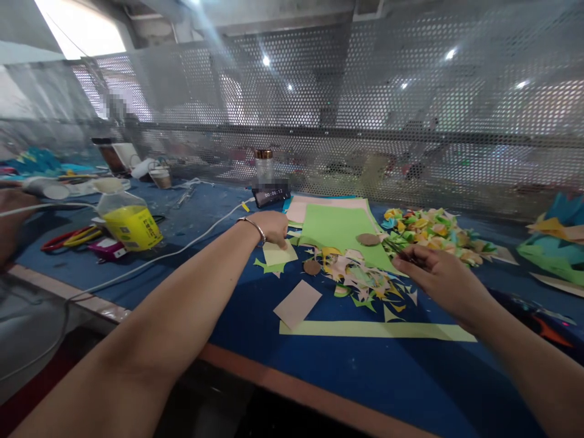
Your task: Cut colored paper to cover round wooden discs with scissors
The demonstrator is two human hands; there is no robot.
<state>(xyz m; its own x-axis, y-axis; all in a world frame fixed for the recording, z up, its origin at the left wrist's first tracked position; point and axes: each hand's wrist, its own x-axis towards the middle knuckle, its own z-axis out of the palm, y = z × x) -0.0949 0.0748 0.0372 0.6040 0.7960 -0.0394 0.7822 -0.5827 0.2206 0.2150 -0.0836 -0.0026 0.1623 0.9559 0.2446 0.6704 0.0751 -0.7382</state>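
My left hand [272, 227], with a bracelet at its wrist, has its fingers curled and the thumb against the top edge of a pale yellow paper piece [280, 255]. Green paper scraps stick out below that piece. In my right hand [431, 266] are thin dark scissors [398, 248], their blades pointing left over a stack's green sheet [331, 225]. One brown disc [367, 239] lies on that sheet, another brown disc [312, 267] beside the heap of cut paper scraps [360, 274]. A pale pink paper rectangle [298, 304] lies nearer to me.
A long pale strip [374, 330] lies near the table's front edge. Small colourful cut pieces [433, 228] pile up at right. A timer [272, 193], a jar [264, 165], a yellow-labelled bottle [130, 222] and a white cable [201, 234] occupy the back and left. Another person's hand [16, 213] shows far left.
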